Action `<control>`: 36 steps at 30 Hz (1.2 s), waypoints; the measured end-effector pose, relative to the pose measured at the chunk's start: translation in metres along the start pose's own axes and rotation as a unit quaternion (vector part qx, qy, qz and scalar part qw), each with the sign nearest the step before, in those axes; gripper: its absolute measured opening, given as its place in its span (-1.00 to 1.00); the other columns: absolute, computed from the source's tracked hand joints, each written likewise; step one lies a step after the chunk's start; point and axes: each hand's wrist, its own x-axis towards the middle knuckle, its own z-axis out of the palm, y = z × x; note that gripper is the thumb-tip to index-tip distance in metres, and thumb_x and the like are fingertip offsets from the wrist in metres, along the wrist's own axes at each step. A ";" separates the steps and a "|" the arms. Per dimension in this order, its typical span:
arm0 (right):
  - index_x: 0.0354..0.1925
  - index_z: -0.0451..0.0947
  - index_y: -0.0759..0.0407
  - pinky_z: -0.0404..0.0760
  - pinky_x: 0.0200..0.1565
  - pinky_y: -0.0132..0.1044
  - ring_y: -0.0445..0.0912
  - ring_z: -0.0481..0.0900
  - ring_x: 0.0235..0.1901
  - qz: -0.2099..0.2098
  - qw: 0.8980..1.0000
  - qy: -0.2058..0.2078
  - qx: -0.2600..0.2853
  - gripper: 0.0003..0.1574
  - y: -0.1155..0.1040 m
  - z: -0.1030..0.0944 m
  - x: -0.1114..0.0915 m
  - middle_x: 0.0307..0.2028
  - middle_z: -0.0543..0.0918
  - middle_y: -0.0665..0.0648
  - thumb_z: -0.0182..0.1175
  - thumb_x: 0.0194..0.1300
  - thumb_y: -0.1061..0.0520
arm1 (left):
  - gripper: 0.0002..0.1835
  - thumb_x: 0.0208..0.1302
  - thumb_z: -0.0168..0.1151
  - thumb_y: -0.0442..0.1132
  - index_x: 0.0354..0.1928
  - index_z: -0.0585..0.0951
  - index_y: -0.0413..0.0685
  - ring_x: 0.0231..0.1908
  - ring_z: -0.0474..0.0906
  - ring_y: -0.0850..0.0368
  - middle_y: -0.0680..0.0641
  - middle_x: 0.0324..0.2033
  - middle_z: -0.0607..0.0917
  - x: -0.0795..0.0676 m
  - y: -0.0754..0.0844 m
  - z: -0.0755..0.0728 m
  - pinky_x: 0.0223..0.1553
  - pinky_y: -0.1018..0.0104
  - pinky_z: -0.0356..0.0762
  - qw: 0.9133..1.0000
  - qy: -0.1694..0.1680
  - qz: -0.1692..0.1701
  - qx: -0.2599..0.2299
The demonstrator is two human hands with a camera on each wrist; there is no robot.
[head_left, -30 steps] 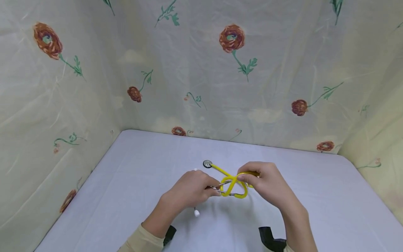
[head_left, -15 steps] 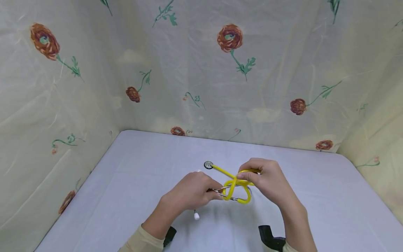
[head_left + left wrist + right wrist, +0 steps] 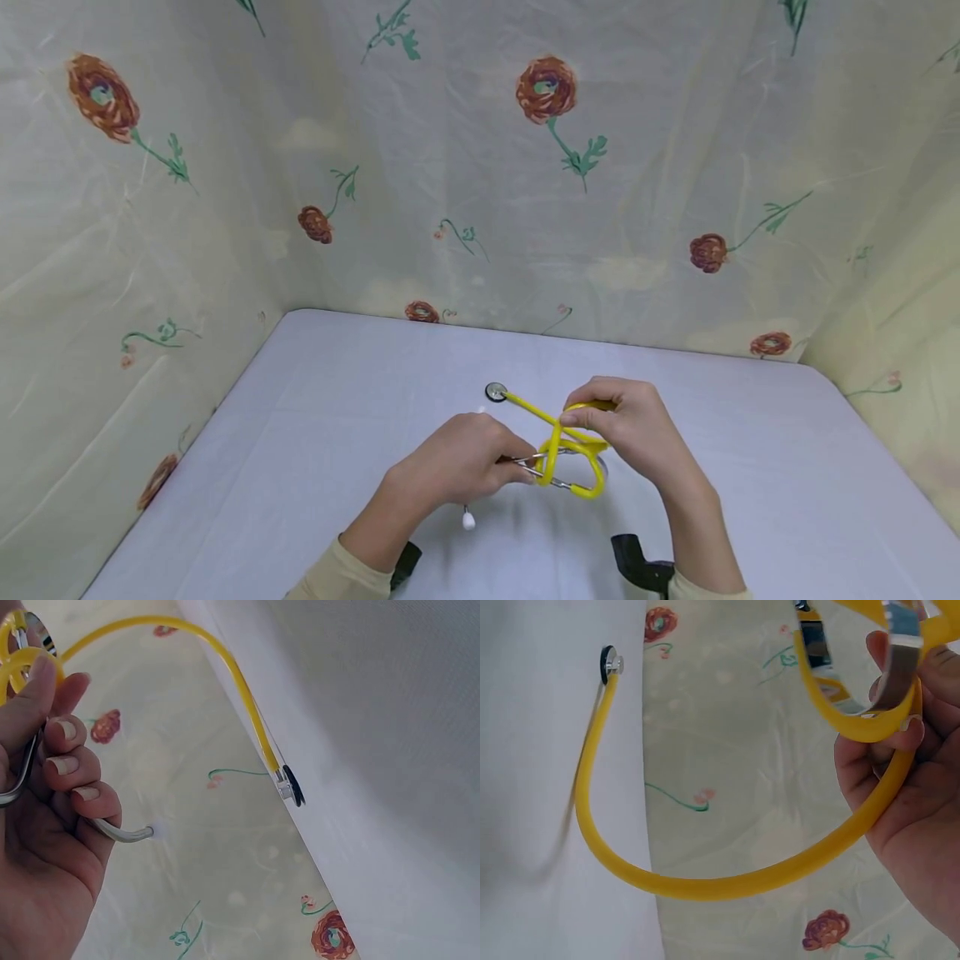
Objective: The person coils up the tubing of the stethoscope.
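A stethoscope with yellow tubing (image 3: 528,407) is held between my two hands above the table. My left hand (image 3: 467,458) grips its metal ear tubes (image 3: 124,834); one white ear tip (image 3: 468,521) pokes out below that hand. Looped and crossed tubing lies between the hands. My right hand (image 3: 628,427) pinches the tubing where it crosses. In the right wrist view a shiny flat metal band (image 3: 904,656) sits inside the loop. The round chest piece (image 3: 496,392) with its black rim rests at the tubing's far end on the table, to the left.
A white-covered table (image 3: 360,367) spreads under the hands. Flower-patterned curtains (image 3: 480,167) enclose it at the back and both sides. Black straps or mounts (image 3: 637,562) show at the wrists.
The looped tubing and ear tubes have shifted slightly right and toward me, and the loop looks wider. My left hand has moved a little right with them. Both hands keep their hold.
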 end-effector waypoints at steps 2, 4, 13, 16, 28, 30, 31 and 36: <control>-0.35 0.75 0.07 0.61 -0.23 -0.29 -0.07 0.62 -0.32 0.005 1.000 -0.004 0.008 -0.94 0.003 0.000 0.001 -0.39 0.72 0.02 0.44 0.17 0.12 | -0.90 0.28 0.33 0.05 -0.32 0.71 0.30 -0.65 0.25 0.48 0.36 -0.63 0.53 0.000 0.001 -0.001 -0.53 0.60 0.25 1.000 0.001 0.008 -0.003; -0.34 0.75 0.10 0.61 -0.23 -0.29 -0.07 0.62 -0.32 0.009 1.000 -0.009 0.014 -0.91 0.007 0.001 0.002 -0.38 0.73 0.03 0.44 0.17 0.12 | -0.90 0.28 0.33 0.05 -0.30 0.72 0.29 -0.65 0.25 0.49 0.36 -0.61 0.55 0.000 0.002 -0.001 -0.53 0.61 0.25 1.000 0.003 0.017 -0.007; -0.32 0.75 0.10 0.59 -0.22 -0.26 -0.03 0.60 -0.30 0.021 0.999 -0.023 0.042 -0.79 0.014 0.004 0.004 -0.36 0.73 0.06 0.45 0.16 0.00 | -0.86 0.26 0.33 0.07 -0.22 0.74 0.30 -0.60 0.30 0.56 0.37 -0.46 0.70 -0.001 0.006 -0.002 -0.48 0.66 0.28 0.998 0.028 0.053 0.020; -0.32 0.75 0.10 0.59 -0.21 -0.25 -0.03 0.60 -0.30 0.025 0.998 -0.028 0.042 -0.78 0.014 0.004 0.005 -0.35 0.73 0.06 0.44 0.16 -0.02 | -0.87 0.25 0.35 0.06 -0.22 0.75 0.31 -0.59 0.32 0.56 0.37 -0.46 0.69 -0.001 0.007 -0.002 -0.48 0.67 0.27 0.997 0.036 0.062 0.029; -0.25 0.73 0.21 0.54 -0.23 -0.21 -0.04 0.57 -0.34 0.048 0.993 -0.068 0.078 -0.66 0.028 0.001 0.008 -0.37 0.70 0.09 0.41 0.20 -0.05 | -0.86 0.24 0.37 0.05 -0.22 0.74 0.29 -0.56 0.33 0.54 0.35 -0.51 0.66 -0.001 0.011 -0.004 -0.47 0.71 0.23 0.991 0.069 0.103 0.058; -0.26 0.73 0.22 0.51 -0.26 -0.23 -0.05 0.56 -0.36 0.048 0.993 -0.069 0.080 -0.67 0.029 0.001 0.008 -0.40 0.69 0.13 0.40 0.21 -0.04 | -0.86 0.24 0.36 0.06 -0.21 0.74 0.29 -0.56 0.34 0.55 0.35 -0.51 0.66 -0.002 0.011 -0.004 -0.46 0.71 0.23 0.990 0.072 0.108 0.062; -0.26 0.73 0.23 0.51 -0.27 -0.23 -0.04 0.56 -0.37 0.046 0.993 -0.070 0.083 -0.68 0.029 0.001 0.008 -0.40 0.69 0.14 0.40 0.22 -0.03 | -0.86 0.24 0.36 0.05 -0.22 0.74 0.29 -0.56 0.34 0.54 0.35 -0.52 0.65 -0.002 0.012 -0.005 -0.47 0.71 0.23 0.989 0.073 0.110 0.064; -0.25 0.72 0.29 0.51 -0.33 -0.27 -0.01 0.55 -0.40 0.047 0.991 -0.082 0.099 -0.69 0.029 0.003 0.007 -0.43 0.67 0.18 0.38 0.24 0.04 | -0.89 0.24 0.37 0.04 -0.25 0.73 0.29 -0.58 0.33 0.53 0.35 -0.56 0.62 -0.001 0.015 -0.006 -0.48 0.71 0.21 0.988 0.076 0.116 0.067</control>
